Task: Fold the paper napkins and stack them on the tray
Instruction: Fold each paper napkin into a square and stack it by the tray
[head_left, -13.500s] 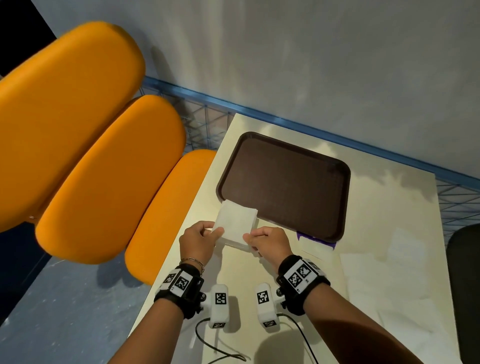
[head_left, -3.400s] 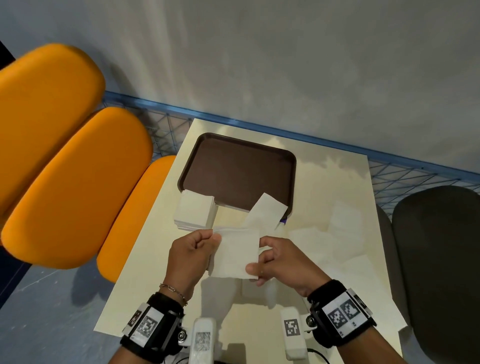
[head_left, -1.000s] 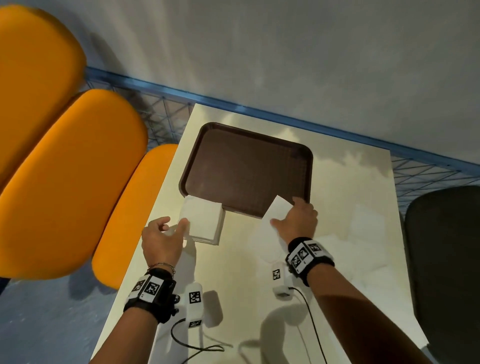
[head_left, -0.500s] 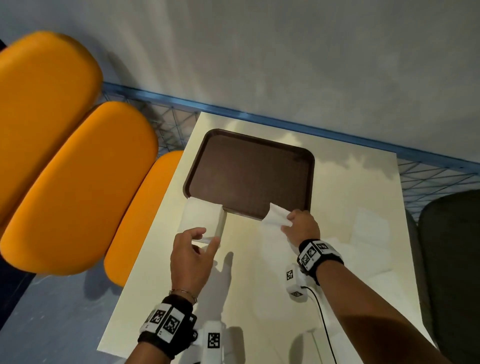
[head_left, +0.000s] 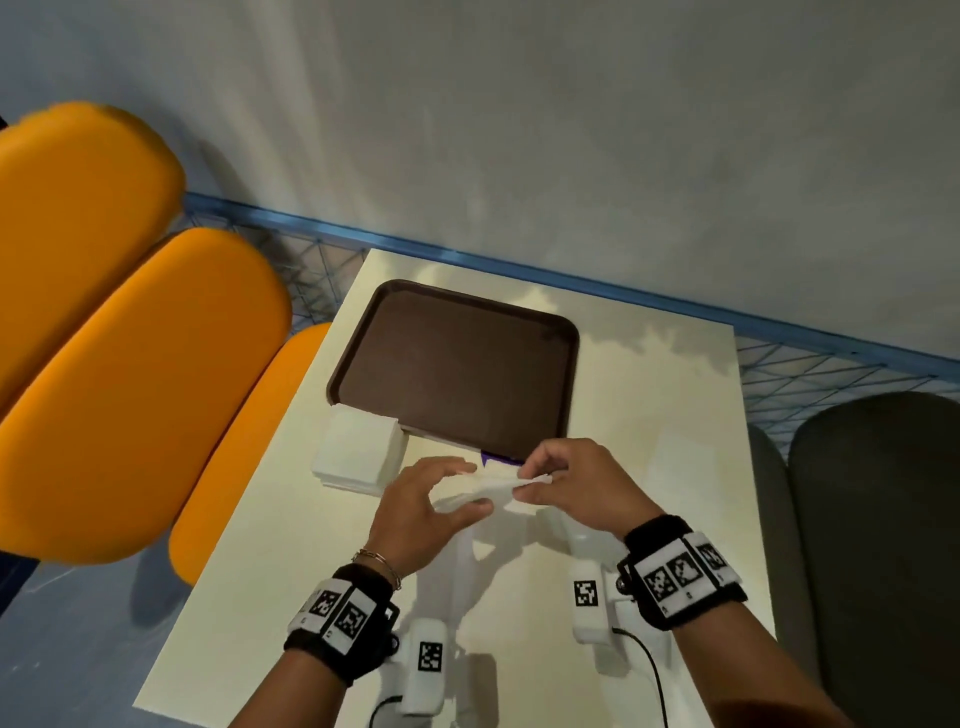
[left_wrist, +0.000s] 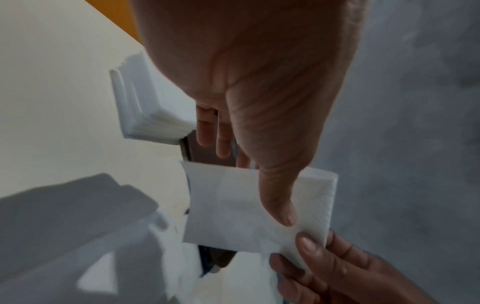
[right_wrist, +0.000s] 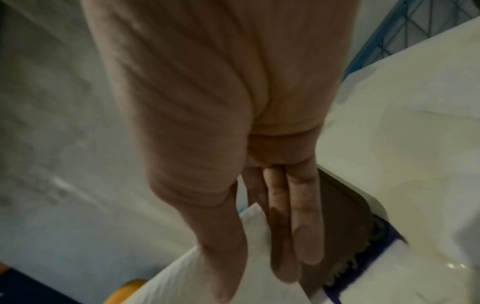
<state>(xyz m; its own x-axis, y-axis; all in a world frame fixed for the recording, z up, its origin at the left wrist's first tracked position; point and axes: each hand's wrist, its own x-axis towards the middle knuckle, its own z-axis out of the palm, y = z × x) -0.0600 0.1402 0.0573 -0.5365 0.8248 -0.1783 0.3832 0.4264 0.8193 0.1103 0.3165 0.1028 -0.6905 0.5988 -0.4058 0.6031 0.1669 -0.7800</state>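
A dark brown tray (head_left: 452, 364) lies bare at the table's far side. A stack of folded white napkins (head_left: 358, 457) sits on the table against the tray's near left corner, also in the left wrist view as the stack (left_wrist: 145, 115). Just in front of the tray's near edge, both hands hold one white napkin (head_left: 491, 488) above the table. My left hand (head_left: 475, 486) pinches its left part, thumb on the napkin (left_wrist: 233, 205). My right hand (head_left: 522, 484) pinches the right corner. In the right wrist view its fingers cover part of the napkin (right_wrist: 233, 277).
Loose unfolded napkins (head_left: 675, 457) lie on the cream table (head_left: 311, 571) at the right. A purple tag (head_left: 493, 460) shows under the tray's near edge. Orange seat cushions (head_left: 130, 389) stand at the left, a dark chair (head_left: 872, 519) at the right, a grey wall behind.
My right hand lifted the napkin from beside the tray's near edge and brought it toward me. My left hand left the stack and took hold of the same napkin.
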